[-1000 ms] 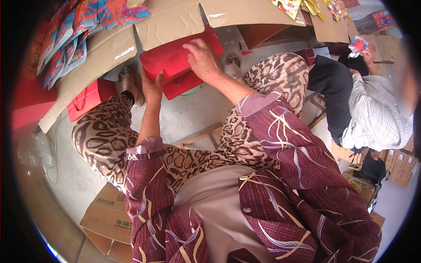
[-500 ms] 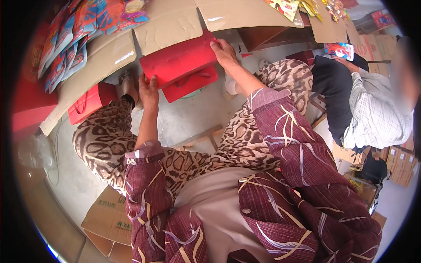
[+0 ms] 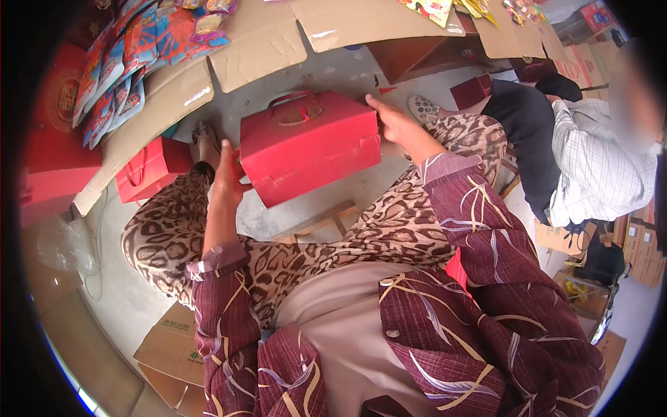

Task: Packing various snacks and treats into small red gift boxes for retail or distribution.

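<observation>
A red gift box [image 3: 313, 142] hangs between my two hands, over the floor in front of my knees. Its lid side faces up and carries a handle [image 3: 295, 99] with a cut-out beside it. My left hand [image 3: 228, 174] presses on the box's left end, thumb and fingers stretched along it. At the opposite end, my right hand [image 3: 397, 124] braces the upper right edge, with its fingertips partly hidden behind the box. Left of my left leg stands another red box with a handle [image 3: 154, 167].
A cardboard-covered table [image 3: 260, 52] lies ahead, holding blue-and-red snack packets [image 3: 142, 45] at left and yellow packets [image 3: 431, 10] farther right. A large red box [image 3: 59, 153] stands far left. On my right sits a person in a checked shirt [image 3: 590, 160]. An open carton [image 3: 170, 340] is lower left.
The red box has come nearer and turned, so its handle and lid now show. Both hands have shifted to its ends. The packet in the other person's hand is no longer visible.
</observation>
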Demonstrator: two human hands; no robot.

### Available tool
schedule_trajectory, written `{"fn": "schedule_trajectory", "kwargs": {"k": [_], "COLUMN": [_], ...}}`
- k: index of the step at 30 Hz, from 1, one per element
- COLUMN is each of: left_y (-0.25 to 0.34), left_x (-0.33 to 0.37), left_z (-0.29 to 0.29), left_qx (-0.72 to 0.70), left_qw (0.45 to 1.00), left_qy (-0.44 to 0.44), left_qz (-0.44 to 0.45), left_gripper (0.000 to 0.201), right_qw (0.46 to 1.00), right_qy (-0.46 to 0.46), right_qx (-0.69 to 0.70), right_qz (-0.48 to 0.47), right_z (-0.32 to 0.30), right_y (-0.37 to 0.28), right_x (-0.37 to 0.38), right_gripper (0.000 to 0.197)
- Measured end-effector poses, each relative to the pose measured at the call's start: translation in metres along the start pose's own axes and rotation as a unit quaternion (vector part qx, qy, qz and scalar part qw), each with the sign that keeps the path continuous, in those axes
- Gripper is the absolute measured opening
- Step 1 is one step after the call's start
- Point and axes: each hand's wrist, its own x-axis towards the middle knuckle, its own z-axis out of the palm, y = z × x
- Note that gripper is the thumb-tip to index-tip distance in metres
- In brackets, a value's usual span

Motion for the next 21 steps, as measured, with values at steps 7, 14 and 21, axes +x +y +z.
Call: {"fn": "schedule_trajectory", "kwargs": {"k": [7, 14, 21], "left_y": [-0.013, -0.022, -0.024], "left_x": [-0.017, -0.018, -0.015], "left_z": [0.003, -0.007, -0.006], "left_qx": [0.097, 0.045, 0.042], "left_qw": [0.990, 0.999, 0.997], "left_qy": [0.077, 0.024, 0.044], "left_qz": [0.062, 0.009, 0.046], "left_gripper": [0.055, 0.070, 0.084], "right_qw": [0.988, 0.981, 0.982], "right_qy": [-0.079, -0.088, -0.084], "right_qx": [-0.096, -0.152, -0.168], "right_qz": [0.093, 0.081, 0.033], "right_z": [-0.032, -0.027, -0.019], "right_y": [0.016, 0.013, 0.015], "right_x": [0.009, 0.000, -0.001], "right_gripper": [0.058, 0.059, 0.055]}}
